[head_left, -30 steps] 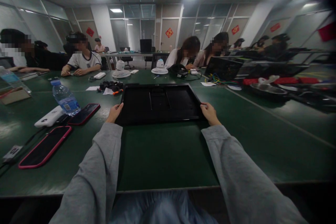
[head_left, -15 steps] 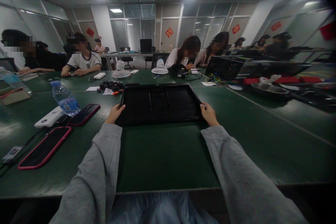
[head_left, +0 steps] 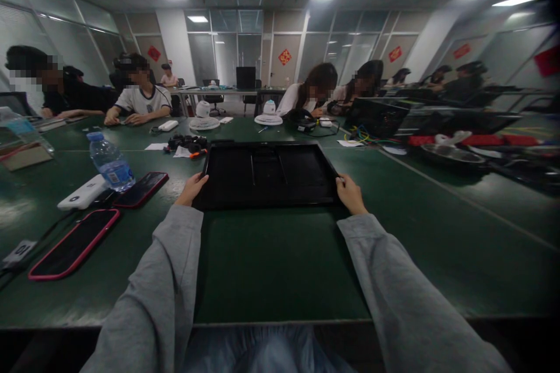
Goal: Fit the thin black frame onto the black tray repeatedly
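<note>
A black rectangular tray-like panel [head_left: 223,172] with a raised rim and two thin ridges on its inner face lies on the green table [head_left: 280,268] in front of me. My left hand [head_left: 192,187] grips its left edge, thumb over the rim. On the opposite side, my right hand [head_left: 349,192] is closed around the right edge the same way. The fingers beneath the rim are hidden. What exactly the panel belongs to I cannot tell.
To the left are a water bottle [head_left: 111,166], a white power bank [head_left: 82,193], a dark phone [head_left: 142,189] and a red-rimmed phone [head_left: 75,245]. Beyond the panel stand small white fans [head_left: 268,116]. A metal pan [head_left: 452,156] sits at right. Several people are seated around.
Both hands keep their hold on the panel, which stays in place. The whole view has shifted slightly, as from a small head movement.
</note>
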{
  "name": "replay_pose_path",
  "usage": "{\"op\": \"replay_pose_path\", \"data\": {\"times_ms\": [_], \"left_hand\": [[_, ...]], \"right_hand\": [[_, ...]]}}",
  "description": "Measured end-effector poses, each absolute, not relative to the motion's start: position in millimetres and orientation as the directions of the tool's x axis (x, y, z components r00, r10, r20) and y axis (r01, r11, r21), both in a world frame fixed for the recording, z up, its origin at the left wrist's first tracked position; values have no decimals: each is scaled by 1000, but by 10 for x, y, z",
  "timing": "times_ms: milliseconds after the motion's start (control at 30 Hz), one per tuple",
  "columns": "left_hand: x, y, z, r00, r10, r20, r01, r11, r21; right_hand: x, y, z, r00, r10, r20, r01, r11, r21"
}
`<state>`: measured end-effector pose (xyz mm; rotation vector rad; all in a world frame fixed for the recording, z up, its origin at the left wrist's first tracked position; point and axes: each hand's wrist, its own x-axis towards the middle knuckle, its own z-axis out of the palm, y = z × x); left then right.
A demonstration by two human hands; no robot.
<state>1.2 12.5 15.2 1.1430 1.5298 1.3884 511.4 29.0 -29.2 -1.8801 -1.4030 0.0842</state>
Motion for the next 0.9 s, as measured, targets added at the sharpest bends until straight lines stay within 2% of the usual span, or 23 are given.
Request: {"op": "replay_pose_path", "data": {"times_ms": [167,433,533,633,733,800,900], "left_hand": [[-11,162,120,-341,936,88,183,-26,983],[-61,332,-90,-324,936,137,150,-93,984],[-90,303,-90,-358,920,158,254,-67,965],[-56,168,1,-412,870,270,513,-23,858],[118,-6,138,-449,746,493,731,-12,683],[313,-103,210,-400,696,596,805,-45,592],[651,-207,240,-228,722,653,867,-154,473]], "right_hand": [[5119,278,-301,372,839,397,797,-70,-600],[5148,326,-312,403,833,380,753,-66,-654],[5114,268,-274,388,846,365,771,-81,-632],[4997,153,-181,426,788,444,836,-154,-527],[4755,35,-52,428,660,617,886,-173,-430],[4516,-27,21,360,635,684,915,-96,-393],[4081,-106,68,196,663,723,946,66,-318]]}}
